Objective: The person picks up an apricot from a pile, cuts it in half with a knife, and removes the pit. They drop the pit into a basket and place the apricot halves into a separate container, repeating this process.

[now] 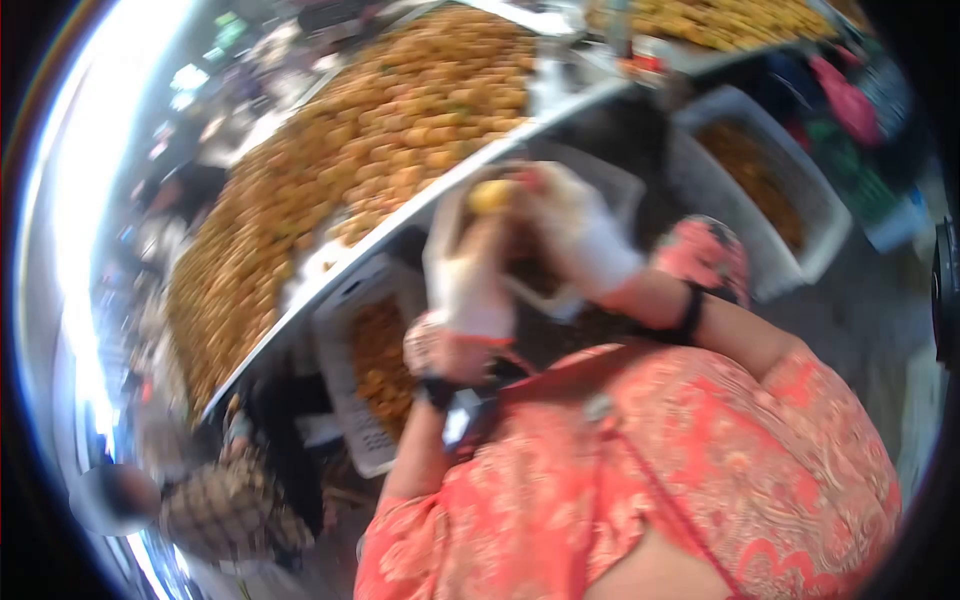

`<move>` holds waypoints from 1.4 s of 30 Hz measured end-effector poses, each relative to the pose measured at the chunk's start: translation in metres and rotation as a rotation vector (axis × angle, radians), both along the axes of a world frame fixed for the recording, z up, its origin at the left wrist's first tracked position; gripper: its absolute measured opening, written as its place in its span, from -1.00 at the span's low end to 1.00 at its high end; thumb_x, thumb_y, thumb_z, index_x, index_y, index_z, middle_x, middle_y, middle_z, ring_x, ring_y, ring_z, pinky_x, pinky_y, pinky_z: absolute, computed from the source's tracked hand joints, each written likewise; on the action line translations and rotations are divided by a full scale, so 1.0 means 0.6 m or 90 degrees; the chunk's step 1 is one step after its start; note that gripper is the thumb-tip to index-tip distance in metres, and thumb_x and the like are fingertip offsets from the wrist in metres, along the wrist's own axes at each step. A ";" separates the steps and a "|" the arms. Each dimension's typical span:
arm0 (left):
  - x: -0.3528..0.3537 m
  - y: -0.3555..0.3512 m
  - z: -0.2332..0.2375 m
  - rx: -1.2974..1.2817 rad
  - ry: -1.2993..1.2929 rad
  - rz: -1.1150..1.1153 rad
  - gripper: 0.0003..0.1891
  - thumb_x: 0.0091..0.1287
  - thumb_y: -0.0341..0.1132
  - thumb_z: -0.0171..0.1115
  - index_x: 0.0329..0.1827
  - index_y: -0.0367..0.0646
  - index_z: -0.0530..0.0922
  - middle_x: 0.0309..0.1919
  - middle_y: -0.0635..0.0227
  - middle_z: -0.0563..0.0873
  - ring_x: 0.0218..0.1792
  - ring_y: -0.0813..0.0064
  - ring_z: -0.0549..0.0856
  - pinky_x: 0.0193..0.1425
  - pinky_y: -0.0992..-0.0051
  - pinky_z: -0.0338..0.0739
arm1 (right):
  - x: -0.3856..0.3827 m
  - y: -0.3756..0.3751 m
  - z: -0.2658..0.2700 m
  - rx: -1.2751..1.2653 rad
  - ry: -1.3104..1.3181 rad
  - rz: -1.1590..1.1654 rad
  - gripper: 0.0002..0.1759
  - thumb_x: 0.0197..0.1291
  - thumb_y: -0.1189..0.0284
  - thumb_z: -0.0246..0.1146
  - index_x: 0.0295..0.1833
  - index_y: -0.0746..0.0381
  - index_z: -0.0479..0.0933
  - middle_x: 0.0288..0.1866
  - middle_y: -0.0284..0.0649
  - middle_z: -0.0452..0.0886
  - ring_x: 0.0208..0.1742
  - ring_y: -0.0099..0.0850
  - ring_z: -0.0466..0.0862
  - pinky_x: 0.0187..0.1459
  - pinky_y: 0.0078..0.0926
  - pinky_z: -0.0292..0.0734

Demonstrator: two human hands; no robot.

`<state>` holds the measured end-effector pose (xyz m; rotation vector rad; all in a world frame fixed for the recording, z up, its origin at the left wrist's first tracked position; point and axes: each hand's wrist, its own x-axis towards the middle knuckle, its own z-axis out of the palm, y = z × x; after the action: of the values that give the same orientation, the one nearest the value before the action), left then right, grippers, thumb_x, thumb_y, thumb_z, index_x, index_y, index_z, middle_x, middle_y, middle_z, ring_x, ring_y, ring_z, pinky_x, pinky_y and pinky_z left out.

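My left hand [475,260], in a whitish glove, is closed around a small yellow, round piece [490,197] that looks like a fruit. Close beside it, my right hand [575,225] wears a similar glove, with its fingers bent toward the piece and something small and red [531,179] at their tips. Motion blur hides the exact grip. Both hands are over a white bin [622,190], just in front of the edge of a table [400,217] heaped with orange-yellow pieces [400,110].
White bins with orange-brown contents stand at the lower left [335,375] and at the right [820,215]. A person in a checked garment [225,505] is at the lower left. A pink item [845,100] and a green one [850,165] lie at the upper right.
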<state>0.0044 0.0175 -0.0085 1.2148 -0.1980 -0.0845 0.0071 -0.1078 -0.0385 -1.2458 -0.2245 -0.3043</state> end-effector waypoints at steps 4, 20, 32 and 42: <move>0.002 0.005 0.003 -0.038 0.063 0.011 -0.70 0.45 -0.36 0.19 0.21 -0.17 0.54 -0.21 0.38 0.71 -0.33 0.59 0.66 -0.37 0.61 0.48 | -0.007 -0.010 0.039 -0.035 0.027 0.042 -0.79 0.54 0.34 0.12 0.00 0.27 0.51 -0.28 -0.35 0.63 -0.34 -0.59 0.65 -0.37 -0.63 0.58; -0.021 0.049 0.032 -0.070 -0.050 0.038 -0.60 0.45 -0.36 0.21 0.31 -0.27 0.47 -0.01 0.26 0.67 -0.20 0.51 0.66 -0.25 0.59 0.55 | -0.065 -0.036 0.049 -0.402 -0.058 0.107 -0.65 0.48 0.20 0.17 -0.16 0.30 0.54 -0.43 0.01 0.55 -0.39 -0.35 0.57 -0.28 -0.30 0.48; -0.014 0.033 0.031 -0.085 -0.009 0.079 -0.74 0.42 -0.43 0.11 0.12 -0.26 0.53 -0.17 0.28 0.68 -0.33 0.52 0.63 -0.26 0.58 0.53 | -0.066 -0.023 0.031 -0.424 0.007 0.058 -0.68 0.43 0.22 0.20 -0.14 0.29 0.54 -0.35 0.17 0.64 -0.23 0.12 0.69 -0.32 -0.10 0.54; 0.001 0.004 -0.018 -0.129 -0.014 0.063 -0.70 0.54 -0.18 0.18 0.13 -0.22 0.52 -0.13 0.28 0.69 -0.19 0.46 0.68 -0.11 0.47 0.63 | -0.067 -0.019 0.032 -0.444 0.008 0.030 -0.81 0.45 0.42 0.08 -0.04 0.35 0.47 -0.36 0.09 0.66 -0.31 0.03 0.72 -0.34 -0.18 0.55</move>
<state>0.0049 0.0196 -0.0190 1.0222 -0.1605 0.0350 -0.0332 -0.1191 -0.0193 -1.9272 -0.3672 -0.1784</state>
